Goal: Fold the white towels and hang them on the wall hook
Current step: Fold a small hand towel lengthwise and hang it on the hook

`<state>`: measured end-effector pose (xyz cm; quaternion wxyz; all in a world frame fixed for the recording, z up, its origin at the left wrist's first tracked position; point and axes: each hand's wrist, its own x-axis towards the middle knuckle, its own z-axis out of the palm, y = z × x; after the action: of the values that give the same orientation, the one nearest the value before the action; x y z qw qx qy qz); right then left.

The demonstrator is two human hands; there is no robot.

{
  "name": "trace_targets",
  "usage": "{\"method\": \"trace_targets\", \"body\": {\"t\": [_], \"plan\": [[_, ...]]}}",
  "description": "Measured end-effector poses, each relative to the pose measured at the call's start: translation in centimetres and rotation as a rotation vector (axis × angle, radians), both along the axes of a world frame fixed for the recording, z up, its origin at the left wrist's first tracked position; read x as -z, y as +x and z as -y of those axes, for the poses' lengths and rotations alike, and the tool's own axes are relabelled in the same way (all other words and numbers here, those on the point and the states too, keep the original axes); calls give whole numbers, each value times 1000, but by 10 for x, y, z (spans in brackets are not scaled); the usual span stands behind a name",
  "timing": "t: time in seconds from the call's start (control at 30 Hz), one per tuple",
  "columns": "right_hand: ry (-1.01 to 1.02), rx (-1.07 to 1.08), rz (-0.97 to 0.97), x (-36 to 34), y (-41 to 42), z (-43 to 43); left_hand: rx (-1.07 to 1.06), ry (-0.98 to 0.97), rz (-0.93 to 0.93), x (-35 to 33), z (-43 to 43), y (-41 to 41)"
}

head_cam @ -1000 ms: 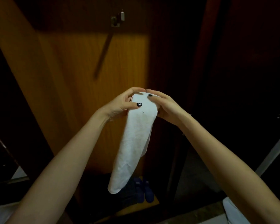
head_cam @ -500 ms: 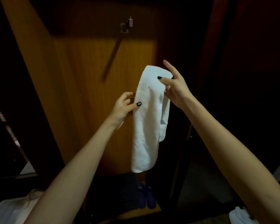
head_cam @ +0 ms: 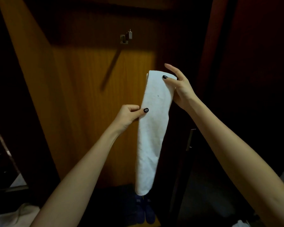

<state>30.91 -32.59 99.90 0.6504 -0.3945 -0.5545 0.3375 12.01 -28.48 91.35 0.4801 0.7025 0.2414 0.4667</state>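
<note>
Presently in hand: one white towel, folded long, not yet on the hook

**Item 1.** Towel [head_cam: 152, 128], white, folded into a long narrow strip. It hangs upright at the centre of the frame, its lower end reaching toward the bottom centre.
- My right hand [head_cam: 179, 89], right of centre, pinches the top fold. The thumb lies across the front and the other fingers are behind, with the forefinger standing straight above the cloth.
- My left hand [head_cam: 129, 115], just left of centre, pinches the strip's left edge lower down, between the thumb and curled fingers.

**Item 2.** Hook [head_cam: 127, 36], metal, upper centre, fixed to a wooden panel [head_cam: 82, 104]. Nothing hangs on it. It sits well above the towel's top and to the left of it.

**Item 3.** Shoes [head_cam: 146, 208], dark blue, one pair, bottom centre, beneath the towel's end.

**Item 4.** White cloth [head_cam: 10, 217] in the lower left corner and a white scrap [head_cam: 239, 224] at the lower right edge. I cannot tell whether either is a towel.

**Progress, as I judge it.** Folding of this towel looks finished or nearly so, and hanging it is the step left. If the corner cloths are towels, they are yet to be folded and hung.

**Markings.** No brand, label or writing can be read. The towel's front carries one small dark speck. My left thumbnail bears a pale pattern, and the shoes show pale patches too small to make out.
</note>
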Motion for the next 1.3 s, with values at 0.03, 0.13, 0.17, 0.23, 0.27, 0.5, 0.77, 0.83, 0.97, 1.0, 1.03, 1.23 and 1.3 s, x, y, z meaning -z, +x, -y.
{"method": "trace_targets", "body": {"t": [0.03, 0.13, 0.17, 0.23, 0.27, 0.5, 0.77, 0.83, 0.97, 1.0, 1.03, 1.23, 1.3], "plan": [[-7, -4, -17, 1, 1, 0, -1, 12, -14, -1, -1, -2], [-56, -26, -103, 3, 4, -2, 0, 53, -58, -5, -4, -8], [-79, -30, -126, 4, 4, -3, -15, 72, -64, -7, -4, -9], [-120, -33, -179, 5, 3, -6, -63, 91, -60, -9, -7, -12], [-139, -37, -215, 5, 2, -7, -91, 99, -58, -11, -8, -13], [-210, -130, -503, 3, 1, -16, -135, 257, -115, -27, -22, -35], [-15, 69, -161, -20, -4, -23, -105, 316, -300, -52, -36, -58], [43, 115, -81, -26, -6, -25, -78, 259, -290, -61, -39, -60], [133, 244, 72, -44, -1, -33, 23, 190, -252, -85, -49, -71], [130, 263, 79, -50, 3, -37, 36, 169, -258, -92, -53, -77], [122, 274, 80, -56, 7, -40, 43, 142, -263, -98, -57, -84], [181, 321, 218, -90, 12, -68, 159, 2, -26, -143, -88, -111], [223, 339, 247, -105, 7, -82, 173, -27, 36, -165, -97, -115]]}}
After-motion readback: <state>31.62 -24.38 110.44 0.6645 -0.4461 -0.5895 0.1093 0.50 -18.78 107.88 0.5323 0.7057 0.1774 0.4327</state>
